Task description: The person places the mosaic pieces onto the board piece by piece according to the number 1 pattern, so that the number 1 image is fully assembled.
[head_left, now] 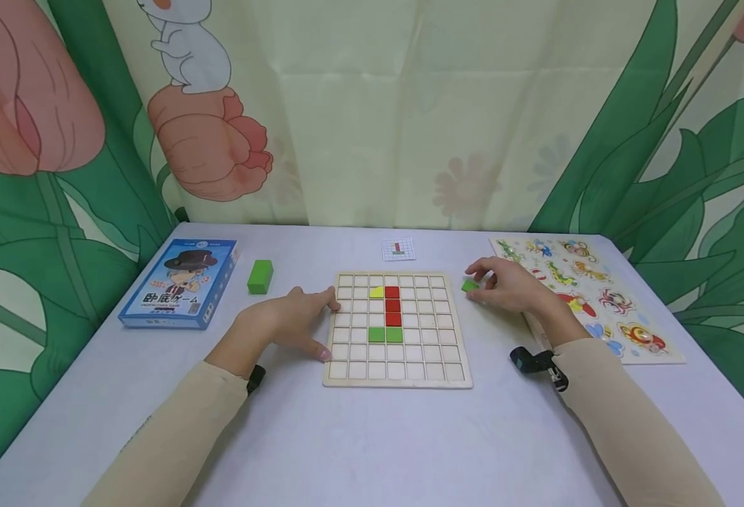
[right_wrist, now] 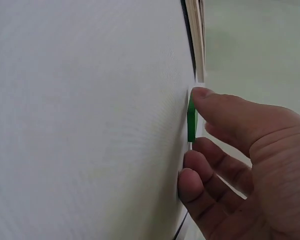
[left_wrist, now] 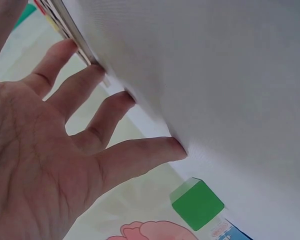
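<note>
My left hand (head_left: 292, 318) has its thumb and fingers spread, touching the left edge of a square wooden grid board (head_left: 359, 369). On the board, a yellow piece (head_left: 377, 291) sits left of a column of red tiles (head_left: 393, 305), with two green tiles (head_left: 385, 334) in a row at its foot. To the right of the board, my right hand (head_left: 505, 283) pinches a small green tile (right_wrist: 192, 120) between thumb and fingers, low at the tabletop. The index finger is partly hidden in the right wrist view.
Behind the board lies a small pattern card (head_left: 399, 249). A green block (head_left: 260, 277) stands left of the board, beside a blue game box (head_left: 178, 285). At right lies a board with cartoon animal pictures (head_left: 600, 299). A printed curtain (head_left: 372, 141) hangs behind the white table.
</note>
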Action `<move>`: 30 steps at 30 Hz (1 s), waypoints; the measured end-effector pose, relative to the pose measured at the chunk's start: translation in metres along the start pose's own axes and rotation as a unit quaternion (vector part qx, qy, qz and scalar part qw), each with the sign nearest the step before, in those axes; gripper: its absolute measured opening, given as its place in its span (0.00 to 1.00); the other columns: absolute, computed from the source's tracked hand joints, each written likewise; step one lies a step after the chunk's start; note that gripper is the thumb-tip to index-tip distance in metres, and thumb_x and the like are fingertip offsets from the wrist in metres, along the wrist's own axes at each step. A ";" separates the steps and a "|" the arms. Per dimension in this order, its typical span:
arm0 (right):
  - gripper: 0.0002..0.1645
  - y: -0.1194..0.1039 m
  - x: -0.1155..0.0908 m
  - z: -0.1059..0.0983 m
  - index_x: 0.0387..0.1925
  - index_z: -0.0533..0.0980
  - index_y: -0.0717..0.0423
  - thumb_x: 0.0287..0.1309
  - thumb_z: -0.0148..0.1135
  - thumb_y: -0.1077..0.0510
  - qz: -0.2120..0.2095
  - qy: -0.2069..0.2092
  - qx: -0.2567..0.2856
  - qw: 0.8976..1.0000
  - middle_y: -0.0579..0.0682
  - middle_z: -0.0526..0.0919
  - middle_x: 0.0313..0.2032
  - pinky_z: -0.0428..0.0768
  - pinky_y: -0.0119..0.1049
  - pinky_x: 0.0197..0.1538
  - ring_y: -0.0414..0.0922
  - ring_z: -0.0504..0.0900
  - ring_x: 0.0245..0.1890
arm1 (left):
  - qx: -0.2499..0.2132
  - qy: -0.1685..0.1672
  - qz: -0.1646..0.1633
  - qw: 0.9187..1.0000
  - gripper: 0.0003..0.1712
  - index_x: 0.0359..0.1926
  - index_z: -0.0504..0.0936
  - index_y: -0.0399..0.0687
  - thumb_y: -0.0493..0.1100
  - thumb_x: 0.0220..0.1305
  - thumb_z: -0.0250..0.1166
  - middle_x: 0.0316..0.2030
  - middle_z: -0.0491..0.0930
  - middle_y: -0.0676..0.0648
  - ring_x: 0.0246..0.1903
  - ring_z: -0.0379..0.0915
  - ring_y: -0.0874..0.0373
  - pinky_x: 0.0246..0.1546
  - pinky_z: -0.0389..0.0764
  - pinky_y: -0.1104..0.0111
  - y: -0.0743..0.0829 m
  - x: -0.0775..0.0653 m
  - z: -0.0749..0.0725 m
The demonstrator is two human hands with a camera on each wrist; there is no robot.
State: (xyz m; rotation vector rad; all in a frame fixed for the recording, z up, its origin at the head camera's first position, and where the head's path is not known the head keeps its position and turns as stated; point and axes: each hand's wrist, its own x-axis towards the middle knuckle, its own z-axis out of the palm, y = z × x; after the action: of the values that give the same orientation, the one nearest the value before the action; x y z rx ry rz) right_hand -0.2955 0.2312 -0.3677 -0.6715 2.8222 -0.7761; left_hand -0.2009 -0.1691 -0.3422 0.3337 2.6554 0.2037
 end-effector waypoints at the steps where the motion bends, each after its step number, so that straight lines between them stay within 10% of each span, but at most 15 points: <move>1: 0.26 0.000 0.000 0.000 0.59 0.78 0.59 0.62 0.73 0.55 0.002 0.001 -0.003 1.000 0.57 0.81 0.49 0.76 0.41 0.43 0.47 0.78 0.38 | 0.002 0.001 -0.001 1.000 0.52 0.69 0.67 0.70 0.68 0.44 0.81 0.65 0.71 0.40 0.62 0.68 0.44 0.51 0.80 0.46 0.000 0.000 -0.001; 30: 0.18 -0.010 -0.017 0.002 0.59 0.79 0.54 0.69 0.65 0.59 -0.018 -0.025 0.040 0.999 0.54 0.81 0.53 0.75 0.43 0.49 0.50 0.78 0.47 | 0.002 -0.009 0.003 1.000 0.53 0.70 0.66 0.69 0.69 0.45 0.79 0.64 0.71 0.40 0.60 0.67 0.46 0.50 0.80 0.47 -0.002 0.002 -0.001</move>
State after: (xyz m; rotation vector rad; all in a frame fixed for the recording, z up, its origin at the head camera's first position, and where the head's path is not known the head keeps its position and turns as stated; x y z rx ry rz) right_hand -0.2759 0.2305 -0.3642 -0.7220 2.7245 -0.8612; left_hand -0.2038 -0.1706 -0.3422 0.3433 2.6372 0.1975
